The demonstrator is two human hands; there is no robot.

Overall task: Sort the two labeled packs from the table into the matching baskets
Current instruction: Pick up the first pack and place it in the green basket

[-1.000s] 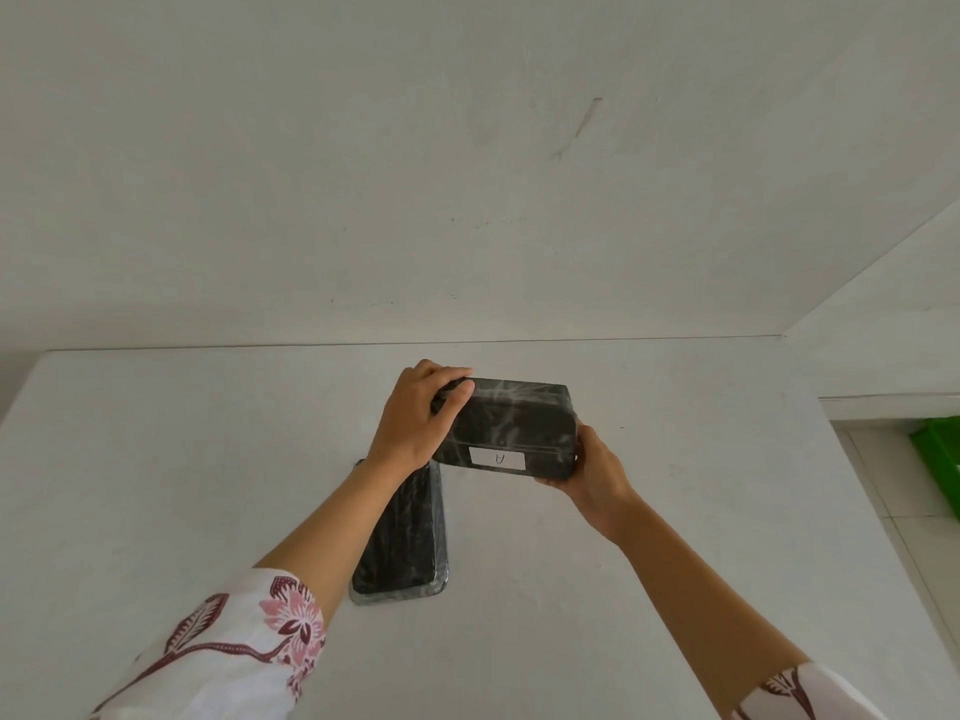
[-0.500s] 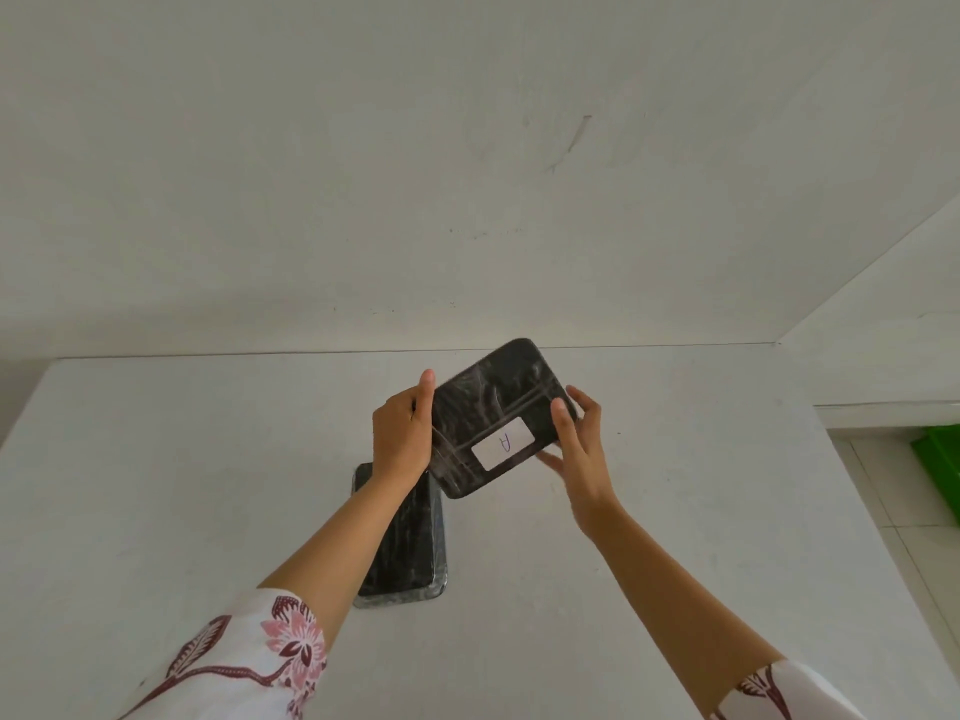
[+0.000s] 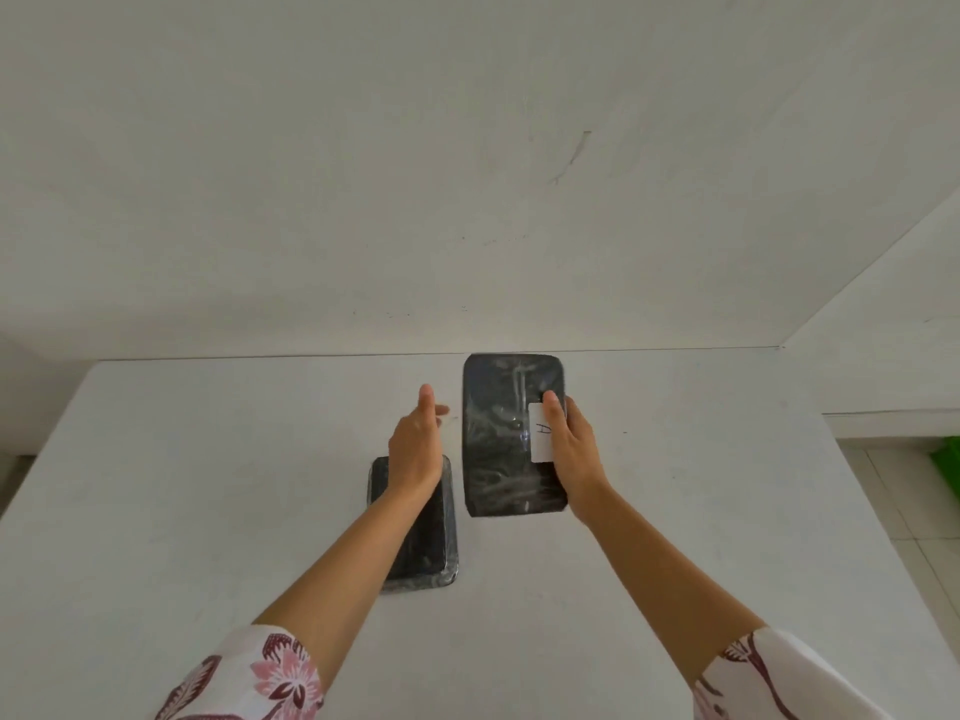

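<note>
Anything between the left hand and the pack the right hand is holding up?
Nothing: the head view shows only bare table between the left hand and the held pack.

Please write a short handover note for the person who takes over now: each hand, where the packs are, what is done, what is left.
Right hand: holds the pack with the white label raised, label facing the camera; it looks like "A".
Left hand: open, empty, beside that pack.
Second pack: flat on the table, partly under the left forearm; its label is not visible.
Done: nothing sorted.
Left: both packs. No basket clearly in view; something green shows at the right edge.
</note>
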